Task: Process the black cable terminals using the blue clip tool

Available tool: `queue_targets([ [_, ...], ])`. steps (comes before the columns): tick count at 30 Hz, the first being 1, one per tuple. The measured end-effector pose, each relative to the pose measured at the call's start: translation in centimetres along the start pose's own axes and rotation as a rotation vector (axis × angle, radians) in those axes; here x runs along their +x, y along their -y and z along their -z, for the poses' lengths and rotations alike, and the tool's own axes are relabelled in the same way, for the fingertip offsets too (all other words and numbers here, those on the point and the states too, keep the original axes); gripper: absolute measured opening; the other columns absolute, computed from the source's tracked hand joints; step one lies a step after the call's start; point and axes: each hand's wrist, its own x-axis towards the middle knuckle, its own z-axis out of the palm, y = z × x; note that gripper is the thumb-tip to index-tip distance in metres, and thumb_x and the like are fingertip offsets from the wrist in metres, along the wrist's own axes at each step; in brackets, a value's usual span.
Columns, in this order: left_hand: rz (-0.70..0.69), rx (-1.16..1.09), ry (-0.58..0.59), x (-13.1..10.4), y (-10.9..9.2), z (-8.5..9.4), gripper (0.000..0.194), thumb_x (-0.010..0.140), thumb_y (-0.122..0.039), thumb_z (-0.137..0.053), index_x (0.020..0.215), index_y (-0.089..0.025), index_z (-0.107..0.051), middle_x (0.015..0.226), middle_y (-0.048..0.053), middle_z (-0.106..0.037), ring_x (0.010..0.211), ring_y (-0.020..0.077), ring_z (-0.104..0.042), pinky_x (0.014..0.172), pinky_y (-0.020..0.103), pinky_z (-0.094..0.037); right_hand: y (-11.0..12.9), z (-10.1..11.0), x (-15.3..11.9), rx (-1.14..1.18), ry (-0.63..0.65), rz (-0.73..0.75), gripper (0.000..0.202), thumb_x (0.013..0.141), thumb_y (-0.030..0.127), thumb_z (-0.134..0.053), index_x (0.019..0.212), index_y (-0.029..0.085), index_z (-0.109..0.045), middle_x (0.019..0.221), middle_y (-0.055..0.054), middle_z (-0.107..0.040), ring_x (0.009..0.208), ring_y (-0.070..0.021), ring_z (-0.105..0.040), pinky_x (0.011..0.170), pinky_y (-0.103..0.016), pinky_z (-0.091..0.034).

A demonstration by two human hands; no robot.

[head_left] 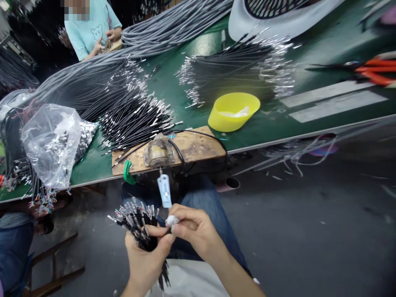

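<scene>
A bundle of short black cables (136, 222) with silvery ends fanned upward is gripped in my left hand (148, 253). My right hand (193, 229) meets its thumb and forefinger, with a small white wad (172, 221) pinched at the fingertips. Just above my hands a light-blue clip (164, 190) hangs from a small motor-like device (158, 152) wrapped in clear plastic. That device sits on a wooden board (198, 148) at the table's edge. Beyond the board lies a heap of black cables (136, 119). A yellow container (234, 112) with something white inside stands to its right.
The green table (192, 117) also bears a plastic bag (51, 142), long grey cables (173, 29), a second cable pile (235, 70), a white fan (278, 20) and orange-handled tools (375, 71). A green clamp (128, 172) grips the front edge. Another person (94, 31) works across the table.
</scene>
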Motion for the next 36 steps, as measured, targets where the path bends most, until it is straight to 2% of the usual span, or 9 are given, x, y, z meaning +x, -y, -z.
queue_targets([
  [6, 0.101, -0.089, -0.045, -0.5, 0.5, 0.0, 0.012, 0.061, -0.032, -0.076, 0.059, -0.021, -0.070, 0.055, 0.003, -0.067, 0.053, 0.0202, -0.061, 0.057, 0.034, -0.053, -0.8, 0.1, -0.3, -0.068, -0.046, 0.016, 0.028, 0.071, 0.044, -0.071, 0.061, 0.019, -0.068, 0.059, -0.001, -0.051, 0.059, -0.0138, -0.045, 0.052, -0.025, -0.038],
  [10, 0.268, -0.195, -0.017, -0.5, 1.2, -0.1, 0.022, 0.060, -0.034, -0.077, 0.077, -0.021, -0.075, 0.061, 0.001, -0.066, 0.039, 0.0113, -0.051, 0.040, 0.025, -0.045, -0.6, 0.0, -0.2, -0.221, -0.100, 0.061, 0.027, 0.076, 0.039, -0.067, 0.059, 0.018, -0.065, 0.059, -0.001, -0.053, 0.057, -0.0140, -0.048, 0.050, -0.026, -0.039],
  [13, 0.365, -0.232, 0.029, -0.3, 1.8, -0.1, 0.029, 0.066, -0.035, -0.073, 0.090, -0.019, -0.075, 0.047, -0.002, -0.057, 0.032, 0.0078, -0.043, 0.035, 0.022, -0.038, -0.5, -0.4, -0.2, -0.418, -0.258, 0.184, 0.014, 0.077, 0.031, -0.067, 0.070, 0.019, -0.064, 0.062, 0.000, -0.055, 0.056, -0.0135, -0.048, 0.050, -0.025, -0.039],
  [16, 0.369, -0.193, 0.058, 0.1, 2.1, 0.0, 0.025, 0.070, -0.032, -0.068, 0.083, -0.013, -0.076, 0.035, -0.004, -0.046, 0.032, 0.0075, -0.039, 0.036, 0.020, -0.035, -0.2, -1.0, -0.5, -0.705, -0.370, 0.377, 0.007, 0.078, 0.023, -0.066, 0.084, 0.020, -0.063, 0.072, -0.001, -0.057, 0.066, -0.0160, -0.051, 0.059, -0.028, -0.042],
  [20, 0.332, -0.168, 0.105, 0.4, 1.6, 0.0, 0.018, 0.065, -0.027, -0.070, 0.062, -0.010, -0.072, 0.052, 0.003, -0.062, 0.051, 0.0137, -0.055, 0.051, 0.024, -0.047, 0.4, -1.5, -0.5, -0.949, -0.054, 0.433, 0.002, 0.080, 0.021, -0.062, 0.082, 0.020, -0.063, 0.075, -0.003, -0.057, 0.073, -0.0196, -0.050, 0.064, -0.032, -0.043],
  [24, 0.337, -0.157, 0.106, 0.6, 1.4, -0.2, 0.019, 0.062, -0.025, -0.071, 0.052, -0.011, -0.064, 0.048, 0.000, -0.057, 0.047, 0.0117, -0.051, 0.049, 0.023, -0.045, 0.5, -1.5, -0.1, -0.896, 0.039, 0.385, 0.020, 0.087, 0.013, -0.048, 0.070, 0.020, -0.058, 0.067, -0.002, -0.055, 0.067, -0.0176, -0.049, 0.063, -0.032, -0.040],
  [26, 0.348, -0.154, 0.075, 0.5, 1.7, -0.3, 0.023, 0.060, -0.026, -0.073, 0.049, -0.012, -0.059, 0.042, -0.002, -0.052, 0.042, 0.0097, -0.047, 0.045, 0.022, -0.043, 0.4, -1.3, 0.1, -0.860, 0.003, 0.379, 0.021, 0.087, 0.012, -0.047, 0.069, 0.020, -0.055, 0.065, -0.001, -0.054, 0.065, -0.0168, -0.047, 0.062, -0.032, -0.039],
  [32, 0.375, -0.199, 0.022, 0.1, 2.5, -0.4, 0.028, 0.062, -0.039, -0.073, 0.064, -0.012, -0.064, 0.050, 0.000, -0.059, 0.041, 0.0126, -0.055, 0.045, 0.024, -0.049, -0.7, -1.8, -0.4, -0.742, -0.237, 0.458, 0.022, 0.083, 0.009, -0.047, 0.064, 0.020, -0.052, 0.062, 0.000, -0.048, 0.063, -0.0162, -0.045, 0.061, -0.031, -0.036],
  [36, 0.344, -0.222, 0.055, 0.0, 2.4, -0.4, 0.035, 0.067, -0.046, -0.068, 0.056, -0.014, -0.061, 0.044, 0.000, -0.055, 0.045, 0.0132, -0.055, 0.051, 0.025, -0.049, -2.0, -2.0, -0.5, -0.344, -0.262, 0.234, 0.020, 0.084, 0.022, -0.052, 0.065, 0.019, -0.058, 0.067, -0.001, -0.050, 0.062, -0.0156, -0.047, 0.057, -0.029, -0.037],
])
